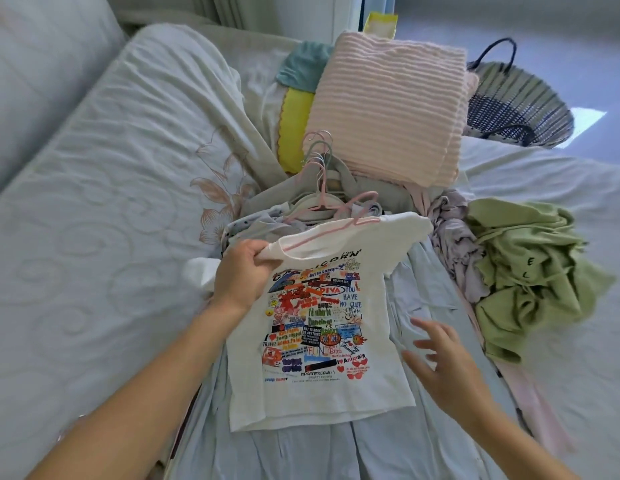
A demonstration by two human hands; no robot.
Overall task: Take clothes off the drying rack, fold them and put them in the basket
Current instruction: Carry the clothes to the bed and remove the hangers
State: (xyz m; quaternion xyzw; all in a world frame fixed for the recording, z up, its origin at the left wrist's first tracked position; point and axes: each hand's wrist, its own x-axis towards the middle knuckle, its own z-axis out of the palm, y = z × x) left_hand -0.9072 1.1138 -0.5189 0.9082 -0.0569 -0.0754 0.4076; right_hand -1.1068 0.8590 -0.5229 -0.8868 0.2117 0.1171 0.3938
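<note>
White T-shirt, light and limp.
Left hand is pinching its shoulder; right hand is hovering, fingers spread, empty.

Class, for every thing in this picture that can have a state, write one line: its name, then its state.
printed T-shirt: unfolded, spread print-up on the bed.
pink hanger: inside the T-shirt's neck.
left hand: grips the T-shirt's shoulder.
right hand: open, holding nothing, beside the T-shirt.
pink knit: folded.
green garment: crumpled, unfolded.
basket: tilted, no clothes visible inside.
other hangers: bunched in a pile.
</note>
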